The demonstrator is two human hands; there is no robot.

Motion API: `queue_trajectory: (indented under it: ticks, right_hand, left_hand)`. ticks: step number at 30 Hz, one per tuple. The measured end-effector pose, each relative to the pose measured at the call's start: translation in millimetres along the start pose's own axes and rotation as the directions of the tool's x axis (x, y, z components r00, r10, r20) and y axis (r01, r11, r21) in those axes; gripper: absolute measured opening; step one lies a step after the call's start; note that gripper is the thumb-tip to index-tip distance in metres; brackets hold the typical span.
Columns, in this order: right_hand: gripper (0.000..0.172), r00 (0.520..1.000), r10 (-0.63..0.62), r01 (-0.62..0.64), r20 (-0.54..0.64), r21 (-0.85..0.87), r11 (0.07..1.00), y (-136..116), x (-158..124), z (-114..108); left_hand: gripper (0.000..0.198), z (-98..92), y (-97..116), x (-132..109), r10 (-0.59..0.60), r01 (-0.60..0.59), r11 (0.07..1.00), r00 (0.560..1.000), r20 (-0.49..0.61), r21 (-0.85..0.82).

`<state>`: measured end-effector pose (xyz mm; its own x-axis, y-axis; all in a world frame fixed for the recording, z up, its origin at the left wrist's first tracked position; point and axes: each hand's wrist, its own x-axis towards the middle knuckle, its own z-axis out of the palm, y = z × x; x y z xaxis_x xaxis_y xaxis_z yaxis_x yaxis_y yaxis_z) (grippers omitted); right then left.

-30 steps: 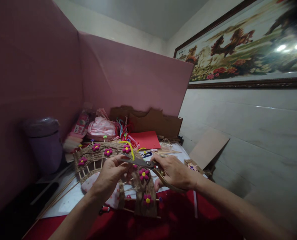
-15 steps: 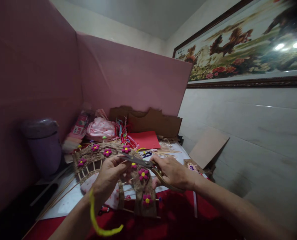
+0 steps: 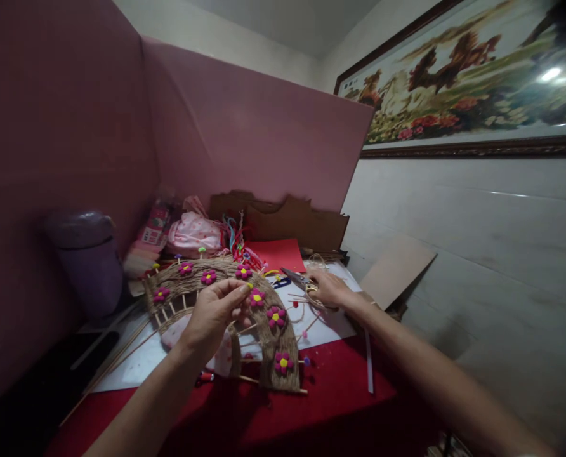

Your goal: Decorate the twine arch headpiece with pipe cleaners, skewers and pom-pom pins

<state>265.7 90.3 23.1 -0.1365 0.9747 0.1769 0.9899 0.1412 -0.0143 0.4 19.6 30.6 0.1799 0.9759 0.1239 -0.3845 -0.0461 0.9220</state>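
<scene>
My left hand is closed in a pinch over the arch, with a small yellow piece at its fingertips. Its exact kind is too small to tell. My right hand grips a pair of scissors by the handles, low over the right side of the table, blades pointing left. Below my left hand lies a twine-wrapped arch with wooden sticks. Magenta flowers with yellow centers dot it, and coloured tips cap some sticks. My left hand and forearm cover part of the arch.
Behind the arch are a red sheet, a bundle of coloured pipe cleaners, pink cloth and cut cardboard. A purple lidded container stands left. Thin sticks and a blue-handled tool lie near the scissors.
My right hand has carried the scissors away from my left hand, to the right and toward the table. The long yellow strip that hung by my left forearm is out of view.
</scene>
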Motion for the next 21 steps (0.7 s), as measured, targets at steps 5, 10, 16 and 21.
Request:
queue_trajectory:
  ticks: [5, 10, 16, 21]
  right_hand:
    - [0.023, 1.0, 0.003, -0.002, 0.008, -0.063, 0.998, -8.6, -14.5, -2.3]
    - [0.024, 0.958, -0.015, -0.01, -0.287, -0.086, 0.996, -34.7, -62.8, -20.4]
    - [0.021, 0.816, -0.212, 0.301, -0.538, 0.081, 0.95, -73.3, -121.0, -27.5]
    - [0.016, 0.829, -0.161, 0.373, -0.536, 0.315, 0.873, -91.2, -151.7, -14.5]
  left_hand:
    - [0.024, -0.7, 0.8, -0.3, 0.022, -0.022, 1.0, 1.0, -0.013, 0.003]
    - [0.021, -1.3, -0.3, 0.5, 0.032, -0.032, 0.999, 0.999, -0.01, -0.003]
    - [0.019, -0.8, -2.9, 2.4, 0.061, -0.061, 0.997, 0.998, -0.011, 0.037]
    - [0.017, -1.5, -6.5, 5.7, 0.124, -0.123, 0.988, 0.992, -0.001, 0.09]
